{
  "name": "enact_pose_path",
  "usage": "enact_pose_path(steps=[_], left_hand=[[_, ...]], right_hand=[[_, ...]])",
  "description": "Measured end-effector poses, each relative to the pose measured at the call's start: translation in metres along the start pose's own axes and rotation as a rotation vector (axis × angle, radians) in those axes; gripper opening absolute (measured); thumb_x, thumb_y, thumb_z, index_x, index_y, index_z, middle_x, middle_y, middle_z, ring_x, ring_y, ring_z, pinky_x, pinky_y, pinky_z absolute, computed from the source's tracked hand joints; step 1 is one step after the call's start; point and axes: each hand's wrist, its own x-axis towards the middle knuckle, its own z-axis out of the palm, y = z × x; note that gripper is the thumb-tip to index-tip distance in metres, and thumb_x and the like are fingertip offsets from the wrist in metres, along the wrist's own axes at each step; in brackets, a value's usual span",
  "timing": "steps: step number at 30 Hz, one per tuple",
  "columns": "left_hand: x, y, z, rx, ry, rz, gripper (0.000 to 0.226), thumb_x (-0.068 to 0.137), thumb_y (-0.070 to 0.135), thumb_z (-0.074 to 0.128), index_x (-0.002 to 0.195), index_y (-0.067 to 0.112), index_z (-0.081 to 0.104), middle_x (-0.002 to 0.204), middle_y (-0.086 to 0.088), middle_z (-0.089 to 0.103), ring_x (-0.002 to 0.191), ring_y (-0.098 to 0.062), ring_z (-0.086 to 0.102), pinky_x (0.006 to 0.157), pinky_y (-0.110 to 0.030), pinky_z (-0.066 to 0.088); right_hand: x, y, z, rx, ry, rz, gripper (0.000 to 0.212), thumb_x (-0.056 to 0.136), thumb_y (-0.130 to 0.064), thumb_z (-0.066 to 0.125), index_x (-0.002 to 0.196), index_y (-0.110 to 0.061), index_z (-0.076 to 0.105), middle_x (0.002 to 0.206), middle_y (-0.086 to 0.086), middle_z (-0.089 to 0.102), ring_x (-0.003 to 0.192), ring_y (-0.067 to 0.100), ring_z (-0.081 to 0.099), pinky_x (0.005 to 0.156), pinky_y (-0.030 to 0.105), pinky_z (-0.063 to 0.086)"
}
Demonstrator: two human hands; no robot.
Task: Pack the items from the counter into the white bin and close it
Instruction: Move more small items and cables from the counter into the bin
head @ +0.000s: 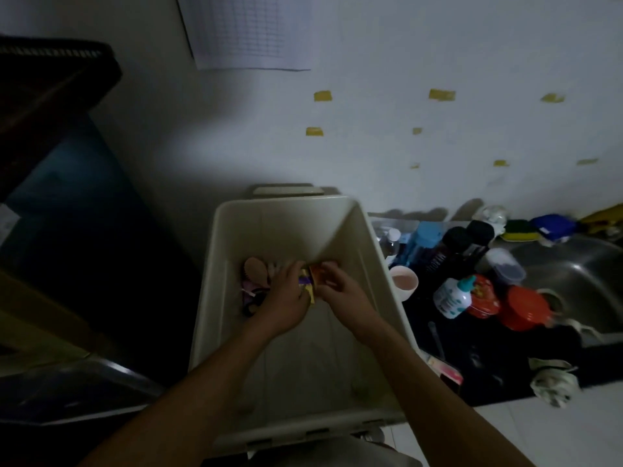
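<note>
Lettering on dark bottle blurred; in white bin, right hand pinches orange packet, grip of left hand unclear.

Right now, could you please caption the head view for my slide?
Left hand and right hand settle colourful packets inside the open white bin; bottles wait on the counter.
</note>
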Motion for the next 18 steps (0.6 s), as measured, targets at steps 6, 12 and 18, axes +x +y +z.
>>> enact_pose_path(steps=[6,12,18], left_hand=[[0.011,0.047,0.006,-0.201,0.081,0.092,0.043,0.092,0.007,0.057,0.133,0.005,0.046,0.135,-0.01,0.045,0.123,-0.021,0.047,0.095,-0.014,0.031],[0.02,0.1,0.03,-0.387,0.067,0.157,0.044,0.091,0.004,0.052,0.132,0.019,0.047,0.119,-0.007,0.057,0.104,-0.024,0.058,0.09,-0.033,0.048],[0.029,0.14,0.061,-0.413,0.041,0.251,0.042,0.092,0.012,0.05,0.131,0.026,0.049,0.125,0.015,0.051,0.11,0.013,0.047,0.09,0.003,0.032]], right_hand=[[-0.026,-0.028,-0.038,0.096,0.1,-0.066,0.048,0.094,-0.004,0.057,0.14,-0.017,0.047,0.122,-0.006,0.061,0.106,-0.007,0.059,0.078,0.008,0.049],[-0.057,-0.044,-0.094,0.213,0.213,-0.093,0.041,0.095,-0.013,0.059,0.134,-0.025,0.055,0.128,-0.004,0.062,0.117,0.012,0.062,0.099,0.035,0.051],[-0.076,-0.029,-0.147,0.283,0.345,-0.091,0.045,0.093,-0.019,0.059,0.137,-0.025,0.052,0.129,-0.006,0.062,0.115,0.013,0.064,0.098,0.035,0.05]])
